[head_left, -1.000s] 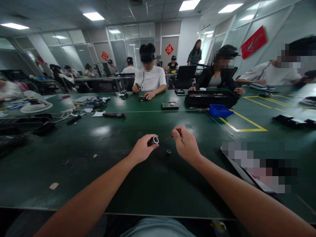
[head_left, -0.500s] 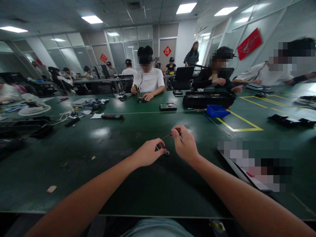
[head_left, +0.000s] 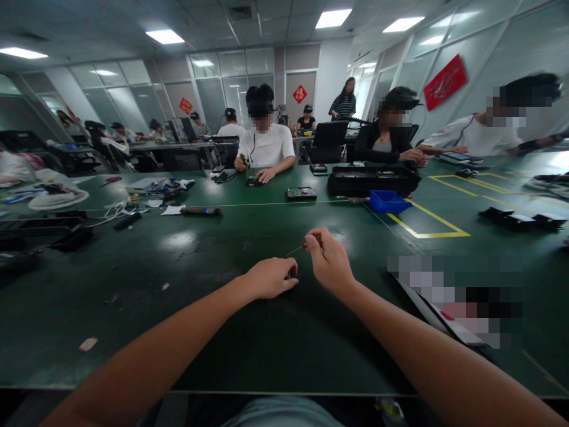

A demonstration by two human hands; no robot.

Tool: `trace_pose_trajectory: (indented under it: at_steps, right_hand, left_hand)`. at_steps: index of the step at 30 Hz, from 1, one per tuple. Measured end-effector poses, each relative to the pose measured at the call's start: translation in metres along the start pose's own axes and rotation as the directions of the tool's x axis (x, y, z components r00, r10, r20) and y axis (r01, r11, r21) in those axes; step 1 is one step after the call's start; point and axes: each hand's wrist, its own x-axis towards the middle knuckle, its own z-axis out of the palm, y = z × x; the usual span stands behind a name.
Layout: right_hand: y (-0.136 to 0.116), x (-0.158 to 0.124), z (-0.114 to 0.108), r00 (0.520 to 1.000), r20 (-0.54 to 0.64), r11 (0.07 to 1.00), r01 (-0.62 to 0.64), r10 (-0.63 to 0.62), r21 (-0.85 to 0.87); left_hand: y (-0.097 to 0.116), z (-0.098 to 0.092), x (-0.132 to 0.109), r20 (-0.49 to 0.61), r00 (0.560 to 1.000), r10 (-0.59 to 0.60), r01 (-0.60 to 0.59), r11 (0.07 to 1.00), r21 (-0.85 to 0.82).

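Observation:
My right hand [head_left: 331, 260] is closed around the handle of a screwdriver [head_left: 304, 245], whose thin shaft slants down and left. The screwdriver's tip ends just above the fingers of my left hand [head_left: 270, 277]. That left hand rests low over the green table, its thumb and fingers curled round a small dark part [head_left: 290, 274]. Mostly hidden by the fingers, the part shows too little to name. A short gap separates the two hands.
A circuit-board device [head_left: 301, 194], a blue bin [head_left: 389, 201] and a long black tray [head_left: 373, 181] stand beyond my hands. Papers [head_left: 438, 317] lie by my right forearm. A dark tool [head_left: 201, 211] lies ahead left. Several people sit round the table.
My left hand has turned and closed further over the small part. A small round piece beside its thumb is now out of sight. My right hand keeps hold of the screwdriver.

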Motion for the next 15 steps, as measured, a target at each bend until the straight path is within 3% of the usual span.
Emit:
trace_pose_trajectory:
  at_steps: [6,10,12,15]
  right_hand:
    - [-0.001,0.0,0.0,1.0,0.024,1.0,-0.011,0.01,0.002]
    - [-0.001,0.0,-0.002,0.999,0.043,1.0,-0.025,0.024,0.004]
    - [-0.001,0.001,-0.002,0.999,0.046,1.0,-0.026,0.026,0.006]
    - [0.001,0.001,0.0,0.999,0.031,1.0,-0.022,0.022,0.007]
  left_hand:
    - [-0.033,-0.022,-0.025,0.033,0.999,-0.016,0.028,0.915,-0.402]
    - [-0.065,-0.039,-0.052,-0.027,0.982,-0.189,0.107,0.662,-0.741]
    - [-0.083,-0.052,-0.07,-0.117,0.939,-0.323,0.07,0.515,-0.854]
    - [-0.114,-0.075,-0.102,-0.219,0.821,-0.528,-0.047,0.32,-0.946]
